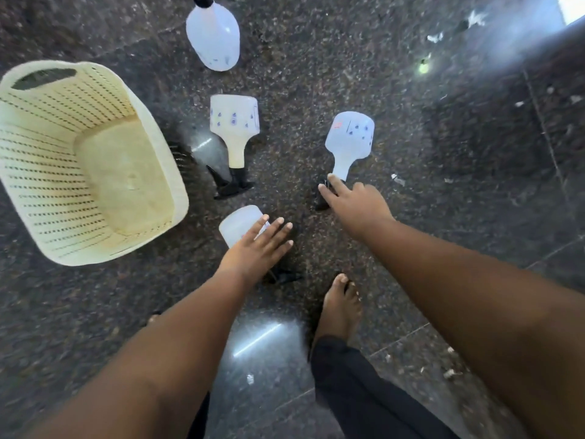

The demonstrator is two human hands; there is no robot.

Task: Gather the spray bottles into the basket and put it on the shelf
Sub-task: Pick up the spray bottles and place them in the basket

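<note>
Several white spray bottles with black trigger heads lie on the dark stone floor. The nearest bottle point(235, 224) lies under my left hand point(258, 247), whose fingers are spread flat over it. My right hand point(351, 199) reaches the black head and neck of a second bottle point(349, 139), fingers apart and touching it. A cream-tinted bottle point(235, 122) lies between them, further off. A fourth bottle point(212, 34) lies at the top. The cream perforated basket point(28, 172) stands on the floor at the left with nothing in it.
My bare foot point(340, 307) and dark trouser leg point(364, 391) are planted below the bottles. Small scraps of litter point(398, 179) dot the floor at the right. A bright patch of light point(573, 7) shows at the top right corner.
</note>
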